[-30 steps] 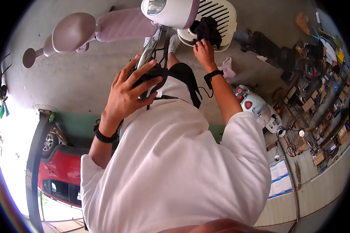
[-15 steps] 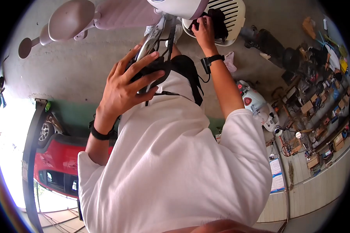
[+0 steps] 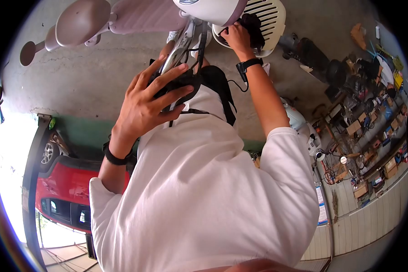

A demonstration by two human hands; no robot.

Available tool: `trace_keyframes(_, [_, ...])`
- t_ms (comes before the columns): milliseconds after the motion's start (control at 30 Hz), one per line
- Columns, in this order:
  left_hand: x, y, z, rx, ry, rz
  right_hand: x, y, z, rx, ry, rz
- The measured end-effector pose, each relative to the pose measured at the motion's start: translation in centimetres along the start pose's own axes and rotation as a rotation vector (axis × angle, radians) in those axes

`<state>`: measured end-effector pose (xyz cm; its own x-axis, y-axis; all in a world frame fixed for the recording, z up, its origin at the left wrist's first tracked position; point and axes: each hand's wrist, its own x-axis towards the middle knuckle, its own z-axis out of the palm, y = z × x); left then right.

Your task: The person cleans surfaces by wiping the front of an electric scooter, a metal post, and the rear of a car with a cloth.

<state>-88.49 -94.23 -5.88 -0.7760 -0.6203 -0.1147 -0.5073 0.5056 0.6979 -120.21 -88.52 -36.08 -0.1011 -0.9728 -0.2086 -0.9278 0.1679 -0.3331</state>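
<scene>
My left hand (image 3: pixel 147 99) spans a black and silver part (image 3: pixel 181 50) with black cables, its fingers spread over the top and its thumb below. The palm side is hidden, and I cannot tell the exact kind of part. My right hand (image 3: pixel 237 40) reaches into a cream slatted basket (image 3: pixel 275 27). There its fingers are curled closed at the edge of a dark, bunched cloth (image 3: pixel 254 28); the fingertips are partly covered. Beside the basket is the white and pinkish front of a scooter (image 3: pixel 213 11).
The scooter's footboard (image 3: pixel 145 17) and seat (image 3: pixel 83 23) extend to the upper left. A red car (image 3: pixel 65 190) stands at the left. A pale scooter (image 3: pixel 299 122), a dark machine (image 3: pixel 313 56) and cluttered shelves (image 3: pixel 367 145) fill the right. Concrete floor (image 3: pixel 77 86) lies between.
My right hand's fingers have drawn together from a looser spread over the dark cloth. My left hand keeps its place. The view has shifted slightly.
</scene>
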Motion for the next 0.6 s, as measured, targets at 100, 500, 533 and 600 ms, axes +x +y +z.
trace_keyframes(100, [-0.1, 0.0, 0.1, -0.007, 0.003, 0.000, 0.2, 0.5, 0.5, 0.052, 0.007, -0.033])
trace_keyframes(500, [-0.1, -0.1, 0.1, -0.005, 0.003, 0.006, -0.1, 0.6, 0.7, 0.119, 0.053, 0.023])
trace_keyframes(533, [-0.1, -0.2, 0.1, -0.004, 0.003, 0.006, -0.1, 0.7, 0.8, 0.130, 0.059, 0.018])
trace_keyframes(600, [-0.1, -0.1, 0.2, -0.006, 0.001, 0.003, -0.6, 1.1, 1.2, 0.142, 0.063, 0.016])
